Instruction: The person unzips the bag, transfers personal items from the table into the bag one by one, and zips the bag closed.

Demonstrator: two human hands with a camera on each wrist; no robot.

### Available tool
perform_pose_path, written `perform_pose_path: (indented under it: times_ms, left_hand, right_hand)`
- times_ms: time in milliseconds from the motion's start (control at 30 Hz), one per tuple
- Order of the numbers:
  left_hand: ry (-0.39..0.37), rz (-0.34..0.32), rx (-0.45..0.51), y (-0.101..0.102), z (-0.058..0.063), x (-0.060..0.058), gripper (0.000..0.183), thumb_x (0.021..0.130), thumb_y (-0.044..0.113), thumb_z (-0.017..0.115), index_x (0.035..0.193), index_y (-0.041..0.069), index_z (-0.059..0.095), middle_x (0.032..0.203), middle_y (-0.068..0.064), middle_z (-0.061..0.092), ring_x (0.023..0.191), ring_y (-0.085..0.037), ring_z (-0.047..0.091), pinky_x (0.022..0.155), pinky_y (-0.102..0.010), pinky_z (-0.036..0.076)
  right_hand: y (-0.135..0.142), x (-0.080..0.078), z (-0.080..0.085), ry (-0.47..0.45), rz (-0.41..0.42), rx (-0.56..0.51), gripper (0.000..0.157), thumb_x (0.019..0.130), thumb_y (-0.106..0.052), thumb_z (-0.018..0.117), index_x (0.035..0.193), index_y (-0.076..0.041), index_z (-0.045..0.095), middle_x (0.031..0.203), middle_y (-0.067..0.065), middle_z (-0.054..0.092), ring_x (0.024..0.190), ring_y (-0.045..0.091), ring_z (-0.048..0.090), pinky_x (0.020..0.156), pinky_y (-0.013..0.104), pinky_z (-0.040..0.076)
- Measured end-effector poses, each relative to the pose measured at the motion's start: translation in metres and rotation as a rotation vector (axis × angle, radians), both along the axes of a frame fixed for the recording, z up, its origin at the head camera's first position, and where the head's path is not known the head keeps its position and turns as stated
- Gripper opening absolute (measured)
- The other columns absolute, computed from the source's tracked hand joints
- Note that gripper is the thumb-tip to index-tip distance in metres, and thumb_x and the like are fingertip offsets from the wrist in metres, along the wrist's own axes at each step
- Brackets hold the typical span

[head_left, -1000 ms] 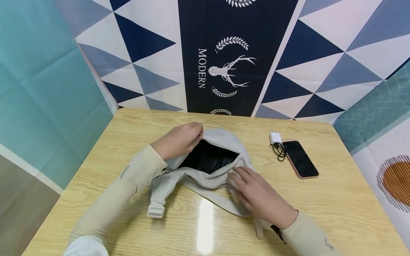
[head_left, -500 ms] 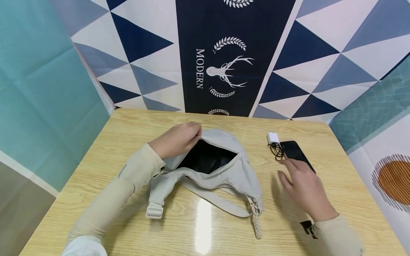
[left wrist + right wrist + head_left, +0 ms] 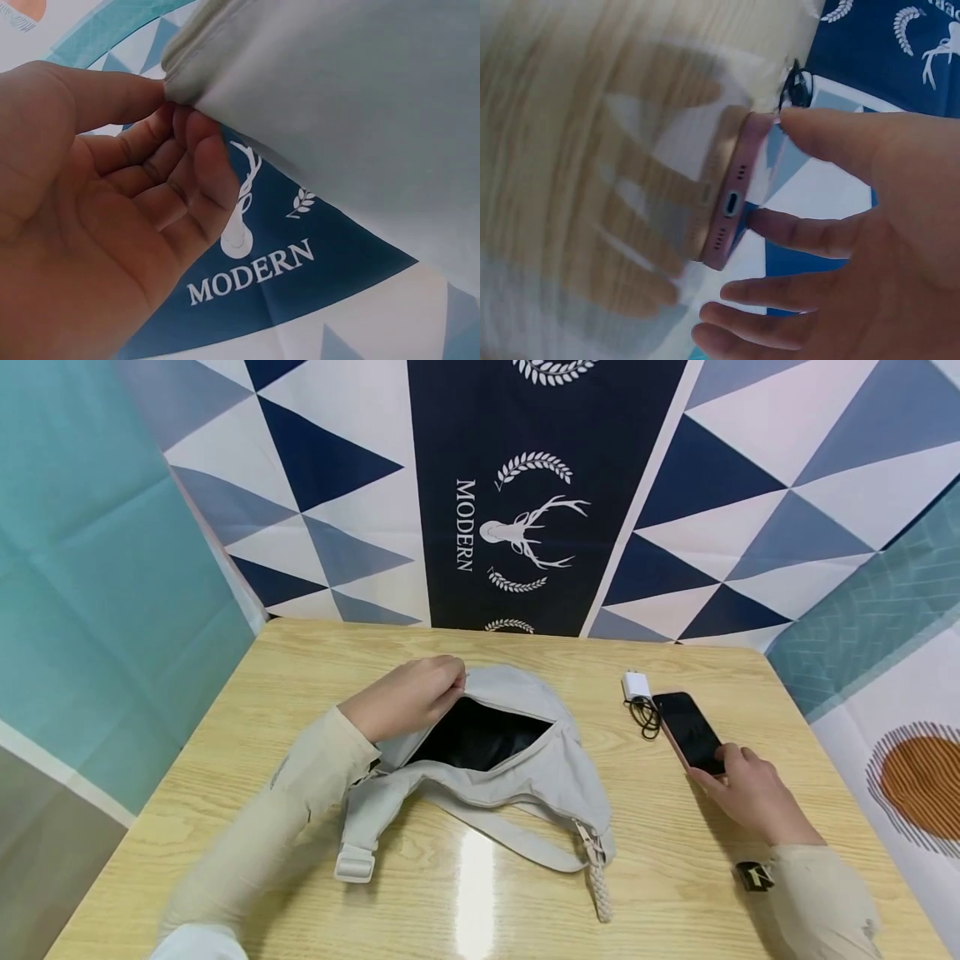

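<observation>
A pale grey fabric bag (image 3: 525, 689) with a strap lies on the table, its zipped mouth gaping over a black lining. My left hand (image 3: 408, 693) pinches the cloth at the left end of this mouth. In the left wrist view the thumb and fingers (image 3: 214, 161) meet at a corner of the grey fabric. At the right, a phone (image 3: 686, 731) in a pink case lies screen up, under my right hand (image 3: 757, 793). The right wrist view shows my thumb at one corner of the phone's port end (image 3: 731, 202). The index fingertip is at the screen, other fingers extended.
A white charger plug (image 3: 636, 685) with a coiled black cable (image 3: 645, 717) lies just left of the phone. The bag's strap buckle (image 3: 354, 864) and braided zip pull (image 3: 598, 885) lie toward the front. A patterned cloth (image 3: 510, 527) hangs behind the table.
My right hand has left the bag's front edge and moved right to the near end of the phone. My left hand keeps its pinch on the bag's opening.
</observation>
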State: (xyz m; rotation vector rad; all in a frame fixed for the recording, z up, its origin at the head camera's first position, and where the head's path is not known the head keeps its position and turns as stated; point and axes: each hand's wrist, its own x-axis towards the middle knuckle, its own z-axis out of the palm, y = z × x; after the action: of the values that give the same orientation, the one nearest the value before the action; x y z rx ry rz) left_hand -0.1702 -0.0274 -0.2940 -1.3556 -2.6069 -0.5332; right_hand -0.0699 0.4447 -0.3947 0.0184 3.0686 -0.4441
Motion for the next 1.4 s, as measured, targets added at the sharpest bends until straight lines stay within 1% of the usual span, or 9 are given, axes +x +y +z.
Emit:
perform_pose_path:
  times_ms: [100, 267, 400, 533, 700, 967, 1167, 1267, 1400]
  left_hand:
    - [-0.015, 0.011, -0.002, -0.004, -0.004, 0.005, 0.015, 0.1, 0.003, 0.052, 0.086, 0.008, 0.056, 0.082, 0.0, 0.054, 0.072, -0.014, 0.051, 0.068, -0.029, 0.046]
    - [-0.014, 0.016, 0.028, -0.009, -0.007, 0.01, 0.014, 0.099, 0.004, 0.056, 0.087, 0.008, 0.056, 0.083, 0.0, 0.054, 0.073, -0.015, 0.05, 0.068, -0.029, 0.046]
    - [-0.005, 0.023, 0.061, -0.011, -0.01, 0.013, 0.014, 0.099, 0.004, 0.057, 0.086, 0.008, 0.055, 0.082, 0.0, 0.052, 0.073, -0.014, 0.048, 0.067, -0.028, 0.044]
    - [0.034, 0.044, 0.068, -0.013, -0.012, 0.014, 0.017, 0.1, 0.005, 0.056, 0.084, 0.009, 0.051, 0.08, 0.0, 0.047, 0.072, -0.014, 0.045, 0.064, -0.028, 0.041]
    - [0.079, 0.068, 0.061, -0.012, -0.011, 0.014, 0.015, 0.101, 0.005, 0.053, 0.086, 0.01, 0.051, 0.082, 0.0, 0.047, 0.073, -0.014, 0.046, 0.063, -0.028, 0.042]
    - [0.106, 0.068, 0.093, -0.006, -0.012, 0.011, 0.01, 0.102, 0.008, 0.052, 0.094, 0.006, 0.058, 0.087, -0.003, 0.056, 0.075, -0.014, 0.051, 0.066, -0.028, 0.047]
    - [0.102, 0.09, 0.099, -0.005, -0.012, 0.009, 0.01, 0.103, 0.009, 0.051, 0.099, 0.005, 0.06, 0.092, -0.005, 0.058, 0.076, -0.015, 0.054, 0.066, -0.029, 0.049]
    - [0.101, 0.094, 0.099, -0.005, -0.012, 0.009, 0.01, 0.103, 0.009, 0.052, 0.099, 0.005, 0.061, 0.093, -0.005, 0.059, 0.077, -0.015, 0.055, 0.067, -0.03, 0.049]
    - [0.106, 0.089, 0.099, -0.005, -0.013, 0.009, 0.01, 0.102, 0.008, 0.052, 0.098, 0.004, 0.06, 0.092, -0.005, 0.059, 0.076, -0.016, 0.055, 0.066, -0.029, 0.049]
  right_hand:
    - [0.001, -0.005, -0.003, -0.033, -0.018, -0.011, 0.075, 0.097, -0.053, 0.057, 0.117, 0.019, 0.046, 0.104, 0.039, 0.056, 0.087, 0.052, 0.06, 0.069, 0.058, 0.049]
    - [0.002, -0.01, -0.008, 0.027, -0.043, 0.004, 0.071, 0.091, -0.057, 0.063, 0.109, 0.011, 0.053, 0.095, 0.028, 0.062, 0.078, 0.042, 0.06, 0.063, 0.052, 0.049]
    - [0.003, -0.012, -0.01, 0.03, -0.032, 0.002, 0.062, 0.09, -0.051, 0.068, 0.105, 0.008, 0.055, 0.089, 0.022, 0.063, 0.072, 0.034, 0.058, 0.061, 0.047, 0.047]
    - [0.004, -0.012, -0.009, 0.028, -0.023, -0.001, 0.053, 0.089, -0.039, 0.073, 0.105, 0.008, 0.055, 0.085, 0.021, 0.063, 0.069, 0.029, 0.054, 0.06, 0.043, 0.045]
    - [0.005, -0.012, -0.012, 0.025, -0.019, -0.012, 0.052, 0.088, -0.03, 0.074, 0.109, 0.011, 0.052, 0.092, 0.029, 0.062, 0.074, 0.034, 0.057, 0.063, 0.047, 0.047]
    - [0.004, -0.01, -0.01, 0.048, -0.005, 0.025, 0.059, 0.093, -0.039, 0.07, 0.11, 0.015, 0.051, 0.088, 0.031, 0.062, 0.074, 0.04, 0.061, 0.063, 0.051, 0.049]
    - [0.008, -0.008, -0.005, 0.067, -0.044, 0.024, 0.074, 0.086, -0.049, 0.074, 0.121, 0.011, 0.05, 0.083, 0.026, 0.064, 0.069, 0.036, 0.059, 0.06, 0.051, 0.045]
    - [0.01, -0.007, -0.003, 0.081, -0.055, 0.023, 0.081, 0.084, -0.053, 0.074, 0.131, 0.008, 0.049, 0.093, 0.034, 0.064, 0.076, 0.048, 0.06, 0.062, 0.057, 0.045]
    - [0.013, -0.004, 0.0, 0.107, -0.055, 0.015, 0.081, 0.085, -0.052, 0.074, 0.134, 0.007, 0.049, 0.111, 0.042, 0.058, 0.091, 0.061, 0.055, 0.069, 0.065, 0.044]
